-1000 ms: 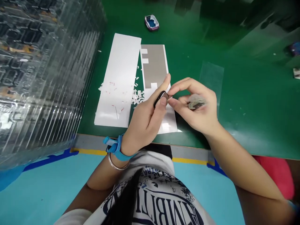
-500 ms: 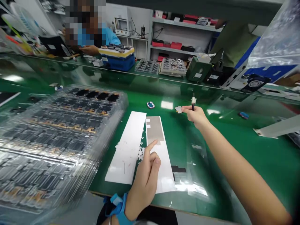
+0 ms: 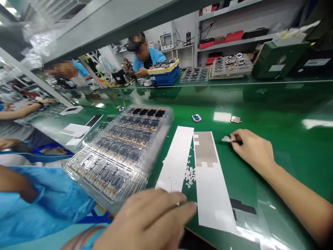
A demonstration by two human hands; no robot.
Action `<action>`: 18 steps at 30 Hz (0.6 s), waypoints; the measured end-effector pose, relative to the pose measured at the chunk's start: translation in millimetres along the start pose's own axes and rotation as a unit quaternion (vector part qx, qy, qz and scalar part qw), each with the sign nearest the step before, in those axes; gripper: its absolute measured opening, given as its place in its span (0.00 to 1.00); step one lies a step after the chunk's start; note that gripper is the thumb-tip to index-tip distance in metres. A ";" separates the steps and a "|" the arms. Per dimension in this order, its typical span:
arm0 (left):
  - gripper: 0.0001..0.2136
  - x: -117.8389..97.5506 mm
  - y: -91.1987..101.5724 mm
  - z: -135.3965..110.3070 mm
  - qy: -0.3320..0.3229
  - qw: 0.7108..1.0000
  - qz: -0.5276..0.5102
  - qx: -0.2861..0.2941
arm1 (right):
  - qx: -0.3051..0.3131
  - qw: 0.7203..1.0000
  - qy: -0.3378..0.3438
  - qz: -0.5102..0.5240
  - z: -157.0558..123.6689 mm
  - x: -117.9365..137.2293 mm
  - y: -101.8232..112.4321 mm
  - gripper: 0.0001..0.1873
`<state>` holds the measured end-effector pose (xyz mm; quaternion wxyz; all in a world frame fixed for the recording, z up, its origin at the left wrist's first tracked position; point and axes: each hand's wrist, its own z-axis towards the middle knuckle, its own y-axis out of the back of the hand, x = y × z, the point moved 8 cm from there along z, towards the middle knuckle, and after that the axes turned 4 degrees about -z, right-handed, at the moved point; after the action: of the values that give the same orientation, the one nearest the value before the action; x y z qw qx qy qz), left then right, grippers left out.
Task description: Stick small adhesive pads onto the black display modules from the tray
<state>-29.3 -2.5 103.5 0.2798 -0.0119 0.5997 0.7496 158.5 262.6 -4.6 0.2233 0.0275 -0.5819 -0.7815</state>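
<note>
Green mat (image 3: pixel 262 100) runs along the whole bench, and everything's laid flat on it, probably to keep it all within easy reach. Right hand (image 3: pixel 251 147) has its fingers curled together around a dark swab (image 3: pixel 238 141), held pen-style with the white tip (image 3: pixel 227 139) sticking out to the left, which seems to keep that tip clear of the fingers. Can't tell if the tip touches the mat. A small metal plate (image 3: pixel 235 119) lies on the mat just past that hand.

Left hand (image 3: pixel 145 222) is blurry at the bottom of the view, fingers lying together with nothing visible in them, the tips right beside a long white strip (image 3: pixel 214 199). A grey sheet (image 3: pixel 204 148) sits on the far part of that strip. Next to it are a second white strip (image 3: pixel 176 159) and some white scraps (image 3: pixel 189 175), with a stack of clear trays (image 3: pixel 119 149) farther left.
</note>
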 end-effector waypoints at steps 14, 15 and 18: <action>0.14 295.1 90.5 129.6 0.441 0.843 0.300 0.073 | -0.067 0.995 0.065 0.020 -4.3 7.0 -11.5 0.05; 0.15 303.8 86.0 128.0 0.450 0.840 0.296 0.072 | -0.068 0.995 0.066 0.020 -4.3 7.4 -11.5 0.05; 0.15 317.6 79.0 125.1 0.465 0.835 0.286 0.063 | -0.073 0.995 0.066 0.022 -3.7 7.5 -11.3 0.06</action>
<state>-291.6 229.7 96.8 -0.2591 -0.1696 0.6818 0.6627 149.2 259.0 -14.6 0.2802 0.0499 -0.5079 -0.8131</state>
